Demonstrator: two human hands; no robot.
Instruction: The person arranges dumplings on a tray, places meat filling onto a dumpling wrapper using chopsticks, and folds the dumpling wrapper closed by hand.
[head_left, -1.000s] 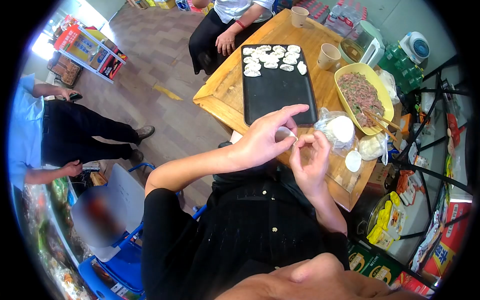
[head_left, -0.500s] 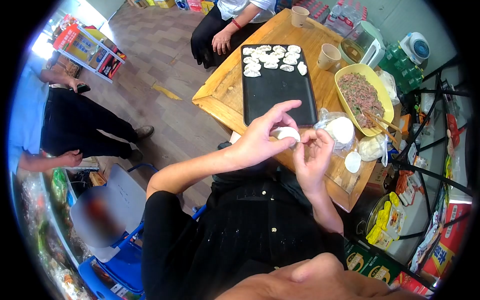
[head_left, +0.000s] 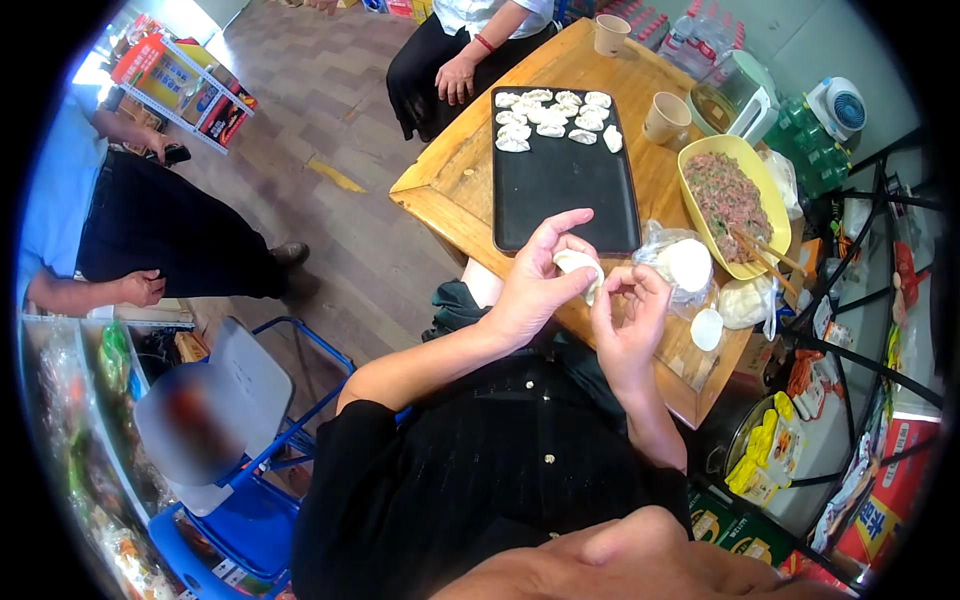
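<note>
Room: we are sitting at a wooden desk (head_left: 450, 170), above a plank-patterned floor (head_left: 345, 120).
Our left hand (head_left: 530, 295): its thumb and fingers are pinching the dough piece (head_left: 577, 264), perhaps for supporting its soft body; the index finger is stretching outward.
Our right hand (head_left: 632, 315): its thumb and fingertips are pinching the dough's edge, probably lightly, so the rest is not being crushed.
Dough: it is hanging between both hands, near the black tray (head_left: 565, 205). It is looking white, smooth and curved, like a half-moon; what is inside, we cannot tell.
Dumplings (head_left: 549, 115): they are lying on the tray's far part, maybe for not disturbing our hands.
Bowl (head_left: 750, 160): it is holding meat filling (head_left: 722, 195) and chopsticks (head_left: 765, 252), seemingly within reach of our right hand.
Dough rounds (head_left: 690, 264): they are resting by a plastic bag (head_left: 655, 245), perhaps against drying.
</note>
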